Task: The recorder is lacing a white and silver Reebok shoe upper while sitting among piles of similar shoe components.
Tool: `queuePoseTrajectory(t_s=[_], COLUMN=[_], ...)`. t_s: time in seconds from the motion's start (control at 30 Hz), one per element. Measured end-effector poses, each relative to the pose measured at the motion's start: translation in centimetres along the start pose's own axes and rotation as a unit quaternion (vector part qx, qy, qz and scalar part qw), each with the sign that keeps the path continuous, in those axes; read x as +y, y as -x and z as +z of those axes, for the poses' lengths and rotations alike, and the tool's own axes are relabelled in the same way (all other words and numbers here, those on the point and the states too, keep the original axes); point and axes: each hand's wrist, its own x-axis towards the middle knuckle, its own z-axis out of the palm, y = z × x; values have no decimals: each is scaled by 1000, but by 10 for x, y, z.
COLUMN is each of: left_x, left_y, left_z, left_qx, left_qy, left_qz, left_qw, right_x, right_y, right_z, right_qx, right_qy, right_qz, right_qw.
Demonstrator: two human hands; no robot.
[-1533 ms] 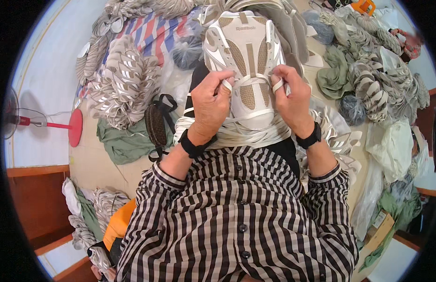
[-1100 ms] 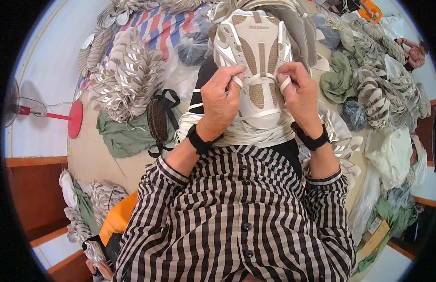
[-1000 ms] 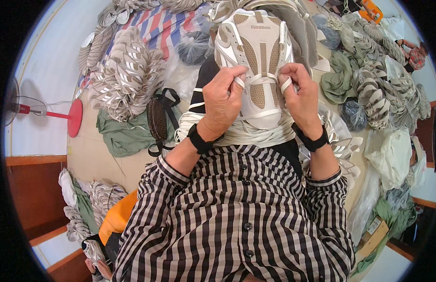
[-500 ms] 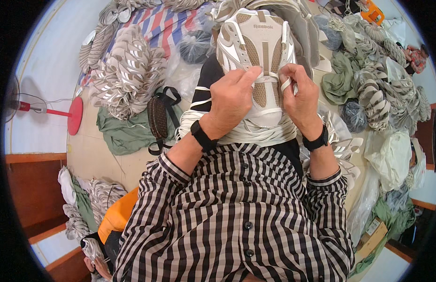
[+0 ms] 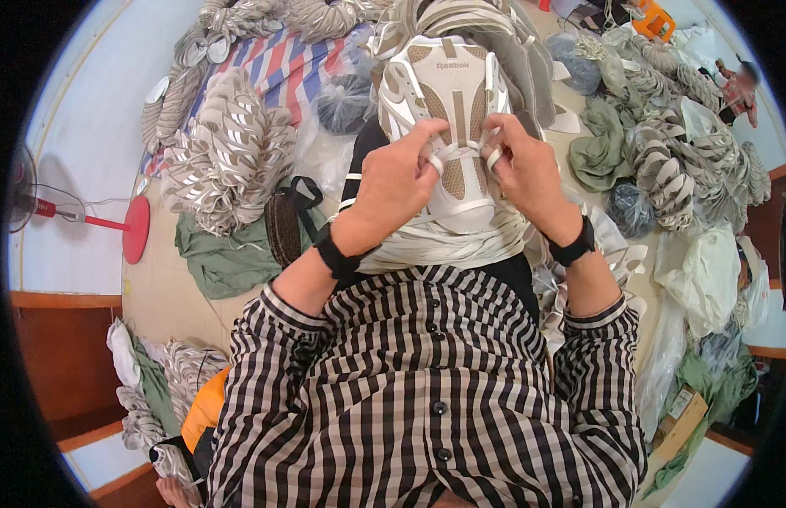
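A beige and white shoe upper (image 5: 467, 72) with tan mesh panels lies across my lap, its toe toward me. My left hand (image 5: 391, 188) is at the upper's left side, thumb and fingers closed on a white shoelace (image 5: 435, 162). On the other side my right hand (image 5: 532, 173) pinches the lace too, beside the lower eyelets. A stretch of lace crosses the tongue between my hands. Beneath the toe, a bundle of loose white laces (image 5: 422, 247) is spread over my thighs. More uppers (image 5: 521, 72) are stacked just beyond the one I handle.
Tied bundles of uppers (image 5: 228, 157) stand on the left by a green cloth (image 5: 228, 254) and a brown bag (image 5: 284, 224). To the right are more bundles (image 5: 664, 173), a white plastic bag (image 5: 702, 279) and a carton (image 5: 682, 419). A red-based fan (image 5: 137, 218) stands far left. Another person (image 5: 738, 91) is far right.
My hands have drawn apart slightly and moved left with the upper. The lace now shows in my left fingers as well as my right.
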Motion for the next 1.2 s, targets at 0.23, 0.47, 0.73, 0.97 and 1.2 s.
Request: queuePoseTrajectory(t_s=[0.23,0.47,0.73,0.97,1.2], left_x=[-20,8,6,15,14], left_y=[-17,-62,-65,-87,-83], left_z=[-38,-41,-34,-32,-30], left_qx=[5,-126,-277,-408,-393], left_qy=[-100,-272,-261,-332,-297], left_qz=[140,345,339,279,295], left_qw=[985,889,860,803,819], right_x=[16,-14,-7,0,7], right_y=[-9,-32,-43,-56,-56], right_z=[-36,-34,-28,-33,-26], right_qx=[-11,26,-76,-204,-267], right_qy=[-26,206,327,317,313], right_qz=[16,-243,-375,-381,-368], right_qw=[999,948,864,844,834])
